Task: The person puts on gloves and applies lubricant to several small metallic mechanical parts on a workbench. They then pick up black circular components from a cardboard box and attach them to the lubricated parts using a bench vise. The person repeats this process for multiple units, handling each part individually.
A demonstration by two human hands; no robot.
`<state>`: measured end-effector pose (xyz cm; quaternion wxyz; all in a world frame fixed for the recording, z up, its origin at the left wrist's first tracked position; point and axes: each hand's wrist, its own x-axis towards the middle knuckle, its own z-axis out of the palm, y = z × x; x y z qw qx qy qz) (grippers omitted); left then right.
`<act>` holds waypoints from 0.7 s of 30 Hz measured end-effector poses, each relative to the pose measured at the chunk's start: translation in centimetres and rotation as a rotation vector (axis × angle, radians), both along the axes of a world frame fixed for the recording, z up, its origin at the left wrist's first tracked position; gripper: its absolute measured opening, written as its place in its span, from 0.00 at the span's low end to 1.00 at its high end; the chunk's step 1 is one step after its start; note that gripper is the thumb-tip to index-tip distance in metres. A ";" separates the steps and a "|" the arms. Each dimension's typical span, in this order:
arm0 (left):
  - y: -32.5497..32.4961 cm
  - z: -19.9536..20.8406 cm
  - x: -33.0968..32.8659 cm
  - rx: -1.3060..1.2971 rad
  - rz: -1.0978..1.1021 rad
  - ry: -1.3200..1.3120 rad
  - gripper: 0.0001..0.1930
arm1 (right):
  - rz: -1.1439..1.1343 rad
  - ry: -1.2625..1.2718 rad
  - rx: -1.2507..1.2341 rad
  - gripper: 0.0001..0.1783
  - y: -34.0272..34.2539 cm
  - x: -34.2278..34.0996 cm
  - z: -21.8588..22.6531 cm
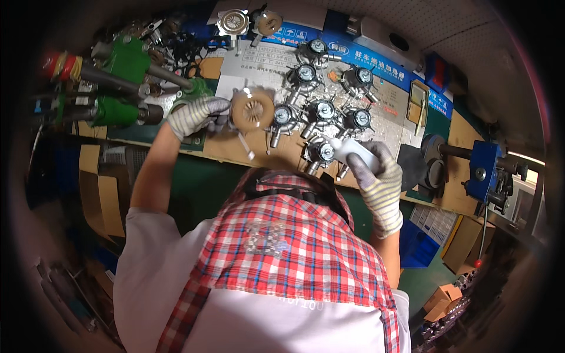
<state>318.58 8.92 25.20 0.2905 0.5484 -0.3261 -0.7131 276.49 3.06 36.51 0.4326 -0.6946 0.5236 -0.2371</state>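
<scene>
My left hand (199,116), in a striped knit glove, is closed with its fingertips at the left edge of a round, brownish metal part (252,110) with radial fins at its centre. A pale stem sticks out below that part. In my right hand (381,185), also gloved, is a small white squeeze bottle (356,154), tilted with its nozzle to the left. The nozzle is over or beside a round black-and-silver assembly (321,152) near the bench's front edge. Several similar assemblies (324,110) with short metal pipes stand behind it.
Green clamping machinery (126,65) occupies the left of the bench. Two more finned discs (233,23) lie at the back. A silver cylindrical housing (382,38) is at the back right, near a small tray (418,106). A blue lever press (484,172) stands at the right.
</scene>
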 end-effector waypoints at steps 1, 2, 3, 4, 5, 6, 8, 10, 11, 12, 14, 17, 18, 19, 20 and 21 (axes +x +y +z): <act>-0.9 -2.8 0.4 -0.013 0.166 0.014 0.14 | -0.080 -0.020 0.056 0.17 0.3 -0.6 -0.4; -1.7 -5.4 0.7 -0.023 0.331 0.030 0.13 | -0.159 -0.081 0.169 0.15 0.5 -0.6 0.2; -3.0 -8.0 1.4 -0.007 0.389 -0.052 0.14 | -0.204 -0.126 0.140 0.14 0.8 -0.8 0.0; -4.7 -10.6 2.1 0.007 0.446 -0.133 0.15 | -0.249 -0.168 0.109 0.13 1.2 -1.0 -0.2; -6.5 -13.0 2.4 -0.014 0.517 -0.243 0.19 | -0.302 -0.171 0.098 0.13 1.5 -1.1 -0.2; -8.0 -15.7 3.1 -0.067 0.595 -0.191 0.23 | -0.367 -0.175 0.096 0.14 2.0 -1.2 -0.1; -10.5 -23.4 6.0 -0.278 0.571 -0.272 0.28 | -0.429 -0.161 0.073 0.14 2.7 -1.6 0.4; -11.8 -29.8 8.1 -0.291 0.766 -0.100 0.30 | -0.476 -0.153 0.063 0.16 3.3 -2.1 0.6; -11.9 -30.8 7.5 -0.274 0.784 -0.170 0.31 | -0.513 -0.134 0.069 0.15 3.8 -2.0 0.8; -11.8 -31.7 7.1 -0.256 0.809 -0.241 0.32 | -0.540 -0.117 0.076 0.15 4.1 -1.9 1.2; -9.2 -33.1 5.9 -0.181 0.704 -0.705 0.35 | -0.573 -0.112 0.073 0.15 4.4 -1.5 1.4; -5.6 -22.7 -4.8 0.017 0.704 -1.307 0.36 | -0.647 -0.133 0.052 0.17 5.3 -1.4 0.6; -2.5 -24.9 -5.6 -0.275 0.698 -1.368 0.29 | -0.629 -0.150 0.051 0.17 5.0 -1.3 0.8; 0.1 -24.4 -8.4 -0.385 0.612 -1.345 0.25 | -0.603 -0.157 0.038 0.17 4.6 -1.4 0.8; 2.1 -24.9 -9.4 -0.526 0.337 -1.202 0.23 | -0.580 -0.168 0.028 0.17 4.3 -1.6 1.0; 4.2 -25.5 -10.3 -0.633 0.085 -0.992 0.22 | -0.552 -0.174 0.021 0.18 4.0 -1.7 1.1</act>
